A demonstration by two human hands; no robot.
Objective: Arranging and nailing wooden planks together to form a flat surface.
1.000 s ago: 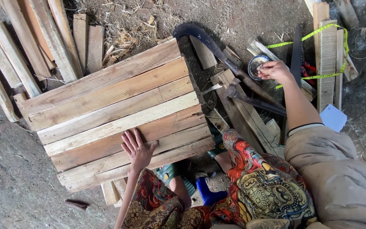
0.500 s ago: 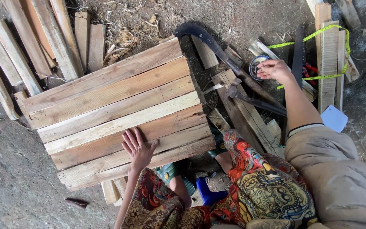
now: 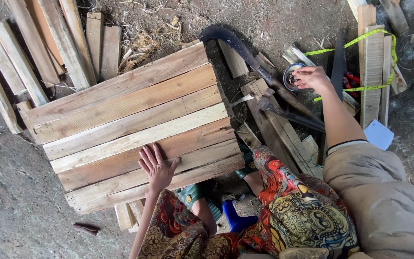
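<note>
Fingers of right hand (image 3: 312, 76) dip into round tin (image 3: 292, 76) beside yellow tape measure (image 3: 360, 43).

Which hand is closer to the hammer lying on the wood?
The right hand. It reaches into a small round tin just above and right of the hammer. The left hand lies flat on the wooden crate, far off to the hammer's left.

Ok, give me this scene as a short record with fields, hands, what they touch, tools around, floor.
Left hand: left hand lies flat, fingers spread, on the wooden slat panel.
Right hand: right hand reaches out, fingertips at the small round tin.
Tools: hammer and curved blade lie between panel and tin; handsaw and yellow tape measure beyond the right hand.
Loose wood: planks lie at upper left.
Floor: dirt floor with straw scraps.
</note>
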